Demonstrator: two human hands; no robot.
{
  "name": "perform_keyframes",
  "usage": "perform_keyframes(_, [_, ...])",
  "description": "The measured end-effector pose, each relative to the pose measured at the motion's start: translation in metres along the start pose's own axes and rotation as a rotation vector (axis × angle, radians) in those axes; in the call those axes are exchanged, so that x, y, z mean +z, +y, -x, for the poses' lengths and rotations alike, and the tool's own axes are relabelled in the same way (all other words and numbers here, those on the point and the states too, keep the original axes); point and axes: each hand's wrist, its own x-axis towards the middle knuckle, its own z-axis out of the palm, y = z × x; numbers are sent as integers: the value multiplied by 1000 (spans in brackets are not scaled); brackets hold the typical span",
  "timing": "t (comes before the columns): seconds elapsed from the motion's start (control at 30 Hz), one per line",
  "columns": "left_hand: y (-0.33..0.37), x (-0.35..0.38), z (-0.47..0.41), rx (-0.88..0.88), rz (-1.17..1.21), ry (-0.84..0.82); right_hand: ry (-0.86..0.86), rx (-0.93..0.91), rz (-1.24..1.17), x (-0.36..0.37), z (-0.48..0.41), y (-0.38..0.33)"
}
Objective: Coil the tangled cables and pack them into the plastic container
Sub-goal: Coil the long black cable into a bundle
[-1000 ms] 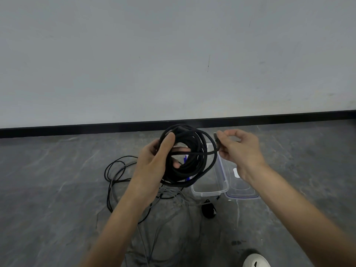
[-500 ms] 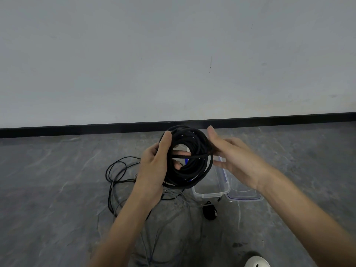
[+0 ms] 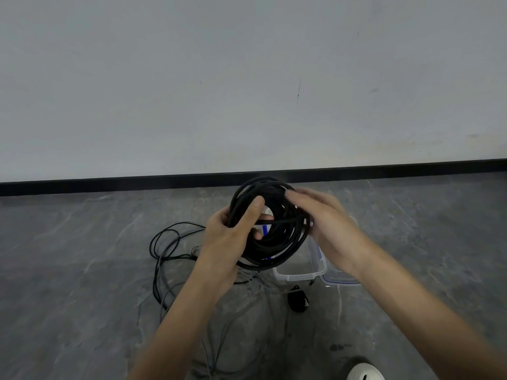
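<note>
My left hand (image 3: 231, 237) grips a coil of thick black cable (image 3: 277, 242) held up above the floor, thumb across the front of the loops. My right hand (image 3: 329, 223) lies against the coil's right side with its fingers spread over the top loops; it is blurred. A clear plastic container (image 3: 299, 274) sits on the floor just below and behind the coil. Its lid (image 3: 338, 281) with a blue rim lies to its right. More tangled thin cables (image 3: 164, 248) lie loose on the floor to the left and below.
A small black plug or adapter (image 3: 297, 298) lies in front of the container. A white shoe tip (image 3: 365, 373) shows at the bottom edge. A white wall with a black baseboard (image 3: 109, 183) runs behind the grey floor.
My right hand let go of the cable end that it pinched and moved left onto the coil, fingers now spread over the loops. The left hand keeps its hold on the coil.
</note>
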Motion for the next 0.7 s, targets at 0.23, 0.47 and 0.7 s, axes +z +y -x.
perform_keyframes(0.23, [1, 2, 1, -75, 121, 20, 60, 44, -179, 9, -1, 3])
perform_keyframes(0.47, [3, -2, -2, -94, 114, 6, 73, 158, -289, 7, -1, 5])
perform_keyframes(0.7, [4, -7, 0, -64, 168, -146, -68, 299, -309, -4, -3, 0])
